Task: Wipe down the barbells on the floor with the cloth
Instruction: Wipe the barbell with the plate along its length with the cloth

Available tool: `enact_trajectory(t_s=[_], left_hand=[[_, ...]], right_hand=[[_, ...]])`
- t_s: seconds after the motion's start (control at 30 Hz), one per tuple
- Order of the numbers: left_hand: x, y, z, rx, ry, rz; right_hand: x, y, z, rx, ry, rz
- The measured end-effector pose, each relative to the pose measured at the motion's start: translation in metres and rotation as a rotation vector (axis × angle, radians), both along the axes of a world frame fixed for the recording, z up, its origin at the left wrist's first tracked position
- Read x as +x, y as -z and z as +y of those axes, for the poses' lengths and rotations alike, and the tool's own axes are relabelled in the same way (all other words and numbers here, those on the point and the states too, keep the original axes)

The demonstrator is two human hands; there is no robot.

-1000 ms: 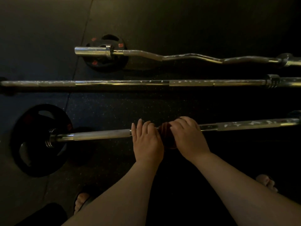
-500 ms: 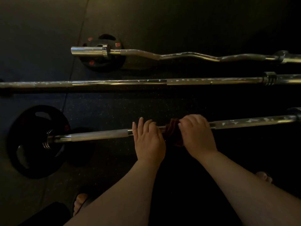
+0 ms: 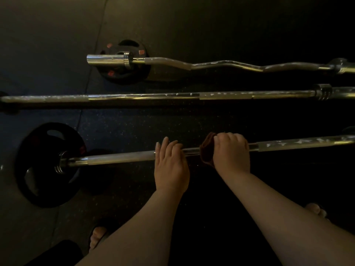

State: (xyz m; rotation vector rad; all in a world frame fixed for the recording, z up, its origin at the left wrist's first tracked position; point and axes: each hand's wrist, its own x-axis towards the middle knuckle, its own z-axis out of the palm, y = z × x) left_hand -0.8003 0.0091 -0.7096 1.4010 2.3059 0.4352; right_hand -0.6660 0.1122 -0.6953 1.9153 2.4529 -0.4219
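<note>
Three bars lie across the dark floor. The nearest barbell (image 3: 119,157) runs left to right, with white smears on its right part. My left hand (image 3: 170,164) rests on its shaft with the fingers laid straight over the top. My right hand (image 3: 232,152) grips a dark reddish-brown cloth (image 3: 206,150) wrapped round the same shaft, just right of the left hand. A long straight barbell (image 3: 153,96) lies beyond it, speckled with white. A wavy curl bar (image 3: 221,64) lies farthest away.
A black weight plate (image 3: 38,169) sits on the near bar's left end. A smaller black plate (image 3: 115,75) with red marks lies under the curl bar's left sleeve. My feet show at the bottom left (image 3: 98,237) and at the right (image 3: 315,209).
My right hand has slid the cloth to the right along the near bar, opening a gap between the two hands. The left hand has stayed where it was.
</note>
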Motion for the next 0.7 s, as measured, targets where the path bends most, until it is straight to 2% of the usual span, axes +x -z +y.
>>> enact_trajectory(t_s=[0.07,0.17,0.27,0.43,0.6,0.7], left_hand=[[-0.007,0.001,-0.005,-0.037,-0.060,0.048],[-0.009,0.001,-0.006,-0.079,-0.072,0.075],[-0.006,-0.001,-0.003,-0.088,-0.087,0.066],[-0.009,0.000,-0.004,-0.091,-0.044,0.039],[-0.011,0.001,-0.004,-0.083,-0.055,0.053],[-0.009,0.000,-0.004,-0.084,-0.039,0.069]], right_hand=[[-0.014,-0.001,-0.017,-0.003,-0.047,-0.041],[-0.014,0.009,-0.050,0.025,-0.186,0.017],[-0.012,0.009,-0.044,0.053,-0.278,-0.020],[-0.038,-0.002,-0.005,-0.076,-0.183,-0.041],[-0.022,0.013,-0.050,0.028,-0.317,-0.089],[-0.022,0.009,-0.043,0.021,-0.394,-0.106]])
